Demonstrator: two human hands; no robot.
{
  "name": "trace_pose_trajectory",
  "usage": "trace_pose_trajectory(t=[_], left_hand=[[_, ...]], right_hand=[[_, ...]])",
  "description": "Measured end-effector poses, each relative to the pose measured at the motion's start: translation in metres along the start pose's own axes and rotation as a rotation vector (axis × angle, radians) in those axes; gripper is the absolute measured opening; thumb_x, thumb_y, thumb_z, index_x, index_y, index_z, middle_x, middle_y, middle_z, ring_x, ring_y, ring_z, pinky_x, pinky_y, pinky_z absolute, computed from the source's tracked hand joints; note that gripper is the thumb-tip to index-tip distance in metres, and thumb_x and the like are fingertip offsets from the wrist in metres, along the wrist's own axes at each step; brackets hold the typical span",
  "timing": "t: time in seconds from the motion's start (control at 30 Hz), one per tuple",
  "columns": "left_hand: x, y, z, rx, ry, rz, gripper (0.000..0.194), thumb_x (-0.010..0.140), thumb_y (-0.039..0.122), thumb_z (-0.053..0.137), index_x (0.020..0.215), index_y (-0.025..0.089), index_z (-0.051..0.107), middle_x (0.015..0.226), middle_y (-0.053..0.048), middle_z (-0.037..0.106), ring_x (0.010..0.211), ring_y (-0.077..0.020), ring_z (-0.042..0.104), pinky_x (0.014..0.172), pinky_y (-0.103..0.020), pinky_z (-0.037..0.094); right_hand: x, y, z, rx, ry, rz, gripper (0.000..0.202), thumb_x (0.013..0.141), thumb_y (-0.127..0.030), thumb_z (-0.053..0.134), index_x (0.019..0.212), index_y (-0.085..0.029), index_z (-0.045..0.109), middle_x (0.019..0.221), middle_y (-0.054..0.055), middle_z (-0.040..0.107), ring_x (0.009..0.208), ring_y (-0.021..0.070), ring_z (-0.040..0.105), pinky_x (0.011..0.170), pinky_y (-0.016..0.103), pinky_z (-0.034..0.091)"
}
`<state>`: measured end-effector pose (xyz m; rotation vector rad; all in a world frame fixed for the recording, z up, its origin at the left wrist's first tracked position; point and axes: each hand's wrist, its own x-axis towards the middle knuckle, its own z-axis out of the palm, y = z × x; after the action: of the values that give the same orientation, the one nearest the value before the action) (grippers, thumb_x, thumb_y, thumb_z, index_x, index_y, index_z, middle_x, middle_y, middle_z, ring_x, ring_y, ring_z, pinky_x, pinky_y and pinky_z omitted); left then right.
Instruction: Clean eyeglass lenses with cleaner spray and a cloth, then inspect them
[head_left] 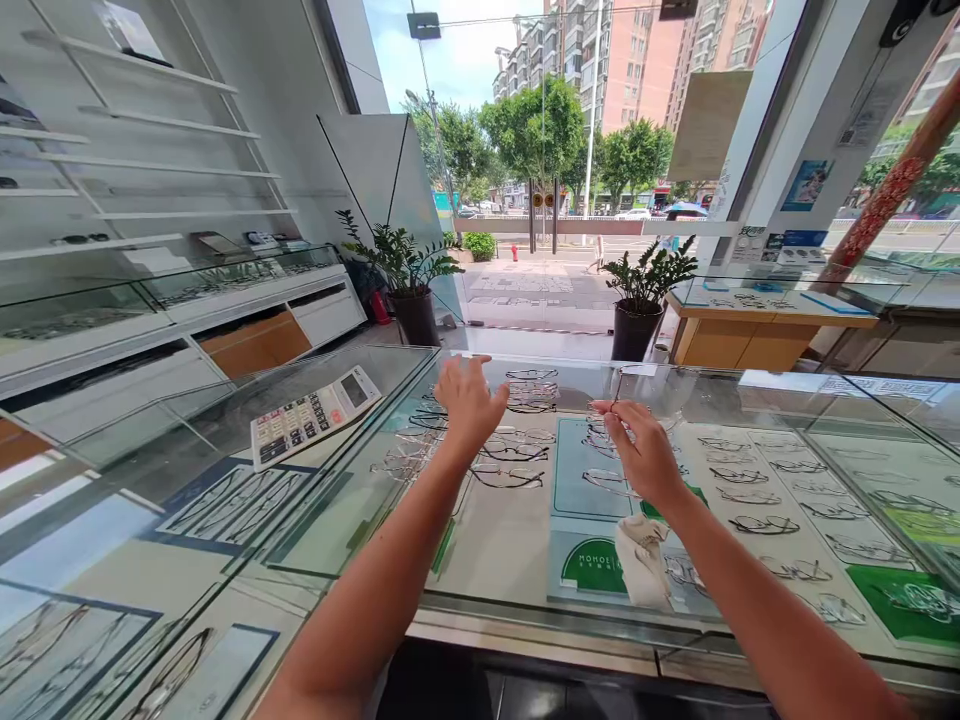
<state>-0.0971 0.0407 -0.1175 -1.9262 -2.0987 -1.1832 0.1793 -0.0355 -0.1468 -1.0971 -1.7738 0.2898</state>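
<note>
My left hand point(471, 402) hovers over the glass counter with its fingers spread and nothing in them. Close by it lie rows of eyeglasses point(514, 478), thin-framed, on the left part of the counter. My right hand point(641, 448) pinches a thin part of a pair of glasses point(618, 388) between thumb and fingers; much of that pair is hard to make out. Beneath this hand, more eyeglasses point(611, 482) rest over a pale blue tray point(570, 470). A crumpled beige cloth point(643, 562) lies nearer to me, below my right wrist.
A white calculator point(315, 415) sits on the glass at the left. Inside the glass case point(495, 560) are more frames and green cards point(592, 566). Two potted plants point(637, 325) point(416, 310) flank the glass door beyond the counter. Display shelves point(187, 212) line the left wall.
</note>
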Motion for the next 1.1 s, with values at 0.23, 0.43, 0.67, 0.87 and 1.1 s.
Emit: trace_pose_trajectory(t=[0.23, 0.43, 0.67, 0.87, 1.1], left_hand=[[0.006, -0.018, 0.022, 0.194, -0.252, -0.036, 0.058, 0.097, 0.045, 0.066, 0.153, 0.029, 0.064, 0.177, -0.021, 0.034, 0.167, -0.0503, 0.017, 0.127, -0.070, 0.020], [0.009, -0.026, 0.029, 0.269, -0.368, -0.040, 0.067, 0.098, 0.048, 0.062, 0.160, 0.023, 0.058, 0.169, -0.025, 0.046, 0.161, -0.0527, 0.026, 0.124, -0.070, 0.025], [0.008, -0.032, 0.034, 0.294, -0.267, 0.022, 0.073, 0.097, 0.044, 0.062, 0.163, 0.015, 0.053, 0.156, -0.028, 0.057, 0.151, -0.0514, 0.038, 0.118, -0.066, 0.032], [0.011, -0.027, 0.018, 0.224, -0.033, 0.074, 0.061, 0.099, 0.035, 0.060, 0.157, 0.015, 0.058, 0.150, -0.028, 0.058, 0.148, -0.0514, 0.041, 0.114, -0.068, 0.035], [0.007, -0.002, 0.006, -0.615, 0.033, 0.226, 0.033, 0.103, 0.033, 0.057, 0.135, 0.024, 0.052, 0.140, -0.017, 0.058, 0.109, -0.0275, 0.070, 0.097, -0.049, 0.057]], right_hand=[[0.005, 0.004, -0.005, -0.006, 0.054, 0.050, 0.039, 0.114, -0.047, 0.046, 0.122, -0.024, 0.076, 0.121, 0.011, 0.079, 0.115, 0.0300, 0.068, 0.101, 0.047, 0.051], [0.007, 0.007, -0.008, -0.004, 0.068, 0.070, 0.041, 0.113, -0.049, 0.045, 0.120, -0.024, 0.077, 0.126, 0.011, 0.078, 0.118, 0.0300, 0.067, 0.097, 0.045, 0.053], [0.009, 0.012, -0.010, -0.003, 0.097, 0.066, 0.042, 0.113, -0.049, 0.045, 0.120, -0.023, 0.077, 0.123, 0.011, 0.079, 0.113, 0.0289, 0.068, 0.095, 0.044, 0.053], [0.011, 0.010, -0.014, 0.017, 0.120, 0.085, 0.042, 0.113, -0.051, 0.045, 0.123, -0.024, 0.076, 0.122, 0.010, 0.078, 0.113, 0.0291, 0.068, 0.097, 0.045, 0.052], [0.013, 0.008, -0.018, 0.040, 0.167, 0.088, 0.043, 0.113, -0.052, 0.044, 0.119, -0.025, 0.077, 0.118, 0.011, 0.079, 0.113, 0.0303, 0.068, 0.099, 0.048, 0.051]])
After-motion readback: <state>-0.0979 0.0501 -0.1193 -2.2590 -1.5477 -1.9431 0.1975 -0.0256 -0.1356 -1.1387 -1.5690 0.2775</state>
